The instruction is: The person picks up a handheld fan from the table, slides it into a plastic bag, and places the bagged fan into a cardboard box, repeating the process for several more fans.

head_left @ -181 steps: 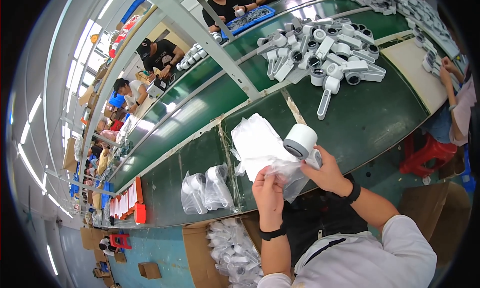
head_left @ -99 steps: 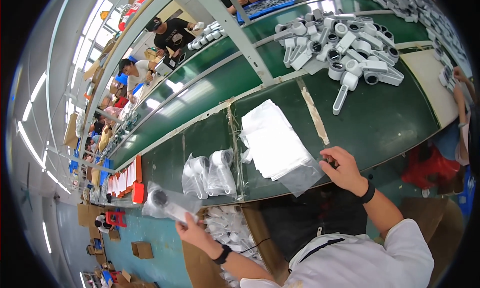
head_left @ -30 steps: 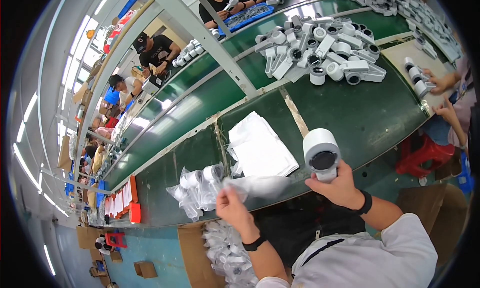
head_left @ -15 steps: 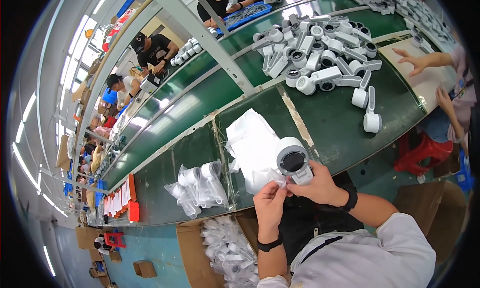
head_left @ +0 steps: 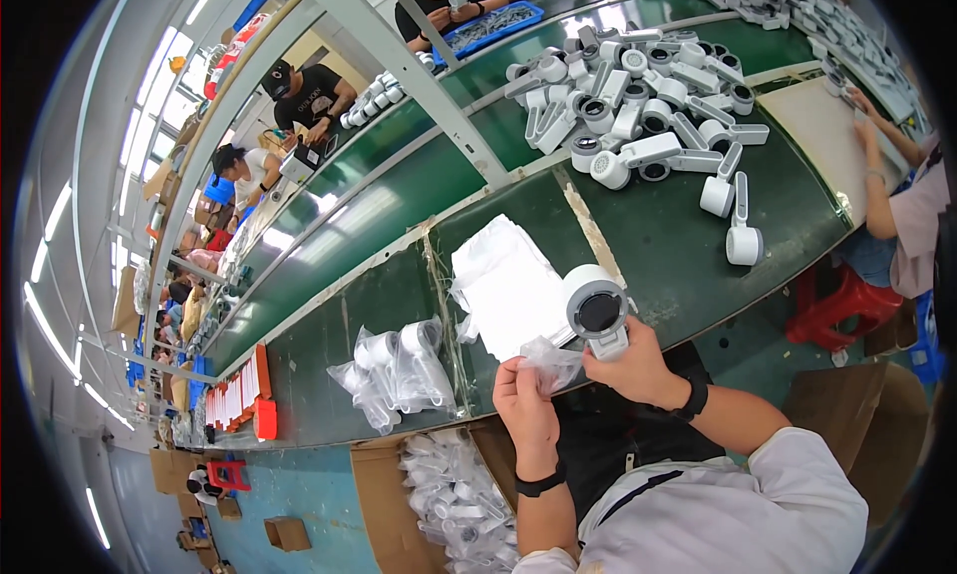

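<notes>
My right hand (head_left: 638,368) is closed round the handle of a white handheld fan (head_left: 596,300), whose round head has a grey ring and a dark centre. My left hand (head_left: 526,404) pinches a clear plastic bag (head_left: 550,365), which stretches across to the fingers of my right hand, just below the fan. Behind the bag lies a stack of white bags (head_left: 510,280) on the green table (head_left: 394,305). Several bagged fans (head_left: 404,365) rest to the left of it.
A large heap of loose fans (head_left: 638,105) covers the far right of the table. Below the table edge stands a cardboard box (head_left: 384,494) filled with bagged fans. A metal post (head_left: 419,85) rises beyond the table. At the right, a co-worker's arms (head_left: 877,165) reach over a pale board (head_left: 812,125).
My left hand has moved slightly left, spreading the plastic bag out between my hands. The fan has shifted a little right and tilted. The co-worker's hands at the right have moved farther away.
</notes>
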`<state>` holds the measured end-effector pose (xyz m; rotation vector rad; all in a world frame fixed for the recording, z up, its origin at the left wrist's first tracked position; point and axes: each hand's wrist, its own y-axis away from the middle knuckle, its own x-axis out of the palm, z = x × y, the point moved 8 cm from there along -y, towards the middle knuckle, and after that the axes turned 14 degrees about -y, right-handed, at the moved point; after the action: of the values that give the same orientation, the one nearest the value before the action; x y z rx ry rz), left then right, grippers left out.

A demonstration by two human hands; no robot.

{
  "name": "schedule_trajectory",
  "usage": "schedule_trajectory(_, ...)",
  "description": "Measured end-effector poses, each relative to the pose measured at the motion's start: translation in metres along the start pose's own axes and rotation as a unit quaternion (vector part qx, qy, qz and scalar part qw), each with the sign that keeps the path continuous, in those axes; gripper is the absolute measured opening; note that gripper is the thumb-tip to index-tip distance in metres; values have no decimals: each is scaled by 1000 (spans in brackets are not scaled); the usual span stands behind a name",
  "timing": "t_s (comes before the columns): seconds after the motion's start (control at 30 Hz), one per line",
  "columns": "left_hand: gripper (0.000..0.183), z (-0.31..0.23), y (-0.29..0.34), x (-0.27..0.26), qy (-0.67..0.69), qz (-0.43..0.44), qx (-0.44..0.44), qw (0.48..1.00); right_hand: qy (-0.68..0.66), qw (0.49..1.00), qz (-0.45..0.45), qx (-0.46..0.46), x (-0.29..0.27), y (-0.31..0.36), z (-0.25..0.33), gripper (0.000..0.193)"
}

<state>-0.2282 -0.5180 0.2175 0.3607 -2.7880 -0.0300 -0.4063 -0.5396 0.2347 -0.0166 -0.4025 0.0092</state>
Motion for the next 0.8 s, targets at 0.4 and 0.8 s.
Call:
schedule_trajectory(0.4, 13, -18, -8, 21, -221, -50, 34, 973, 199, 893, 394, 87, -12, 32, 51, 66)
schedule_trajectory(0.8, 4, -33, -7, 30, -287, 135, 86, 945, 367, 819, 428, 106, -2, 10, 22, 63)
